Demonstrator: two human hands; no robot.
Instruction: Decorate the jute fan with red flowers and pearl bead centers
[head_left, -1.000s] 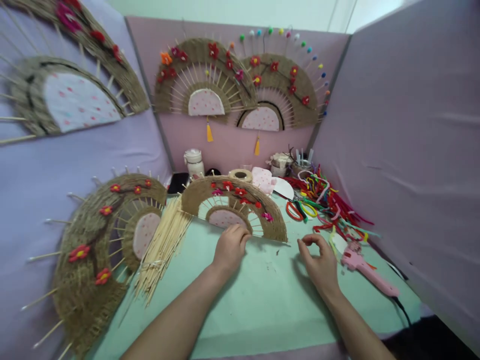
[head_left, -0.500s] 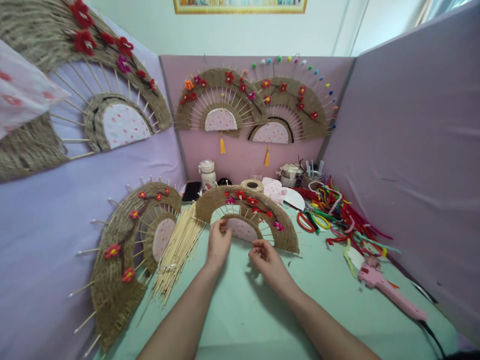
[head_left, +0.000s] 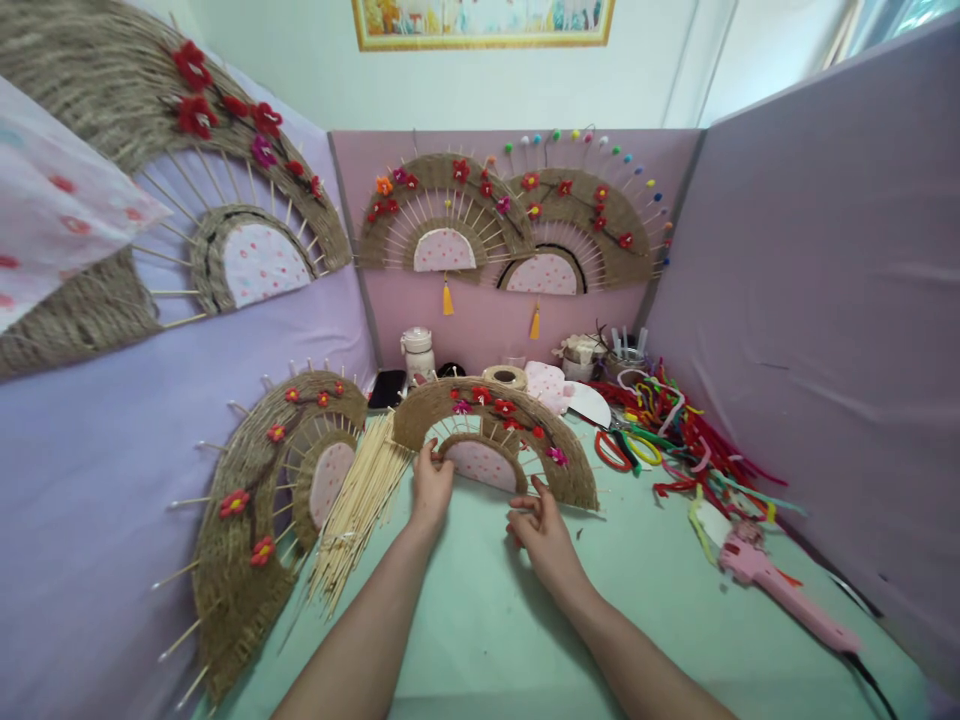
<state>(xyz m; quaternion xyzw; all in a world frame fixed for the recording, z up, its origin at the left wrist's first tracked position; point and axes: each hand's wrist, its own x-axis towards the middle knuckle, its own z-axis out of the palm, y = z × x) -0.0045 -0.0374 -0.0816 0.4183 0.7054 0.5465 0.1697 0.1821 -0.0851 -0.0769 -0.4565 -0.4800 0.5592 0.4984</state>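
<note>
A half-round twine fan (head_left: 574, 470) stands on the green cloth in front of me. It carries red and magenta flowers on a dark branch, with a pink spotted half-disc (head_left: 480, 465) at its lower middle. My left hand (head_left: 432, 495) is at the left end of that half-disc, thumb and fingers apart, seeming to touch the fan's lower edge. Near the lower right of the fan, my right hand (head_left: 546, 540) has its fingers spread, with the index raised close to the sticks. Neither hand grips anything that I can see.
Left of the fan lie a bundle of thin sticks (head_left: 360, 510) and another twine fan (head_left: 247, 520). On the right are scissors (head_left: 615, 450), coloured pipe cleaners (head_left: 697, 430) and a pink glue gun (head_left: 787, 590) with its cord. A white bottle (head_left: 417, 353) stands behind.
My left hand has slid slightly left, off the spotted half-disc to its end. My right hand has shifted a little right and its fingers have spread. The view has tilted slightly upward.
</note>
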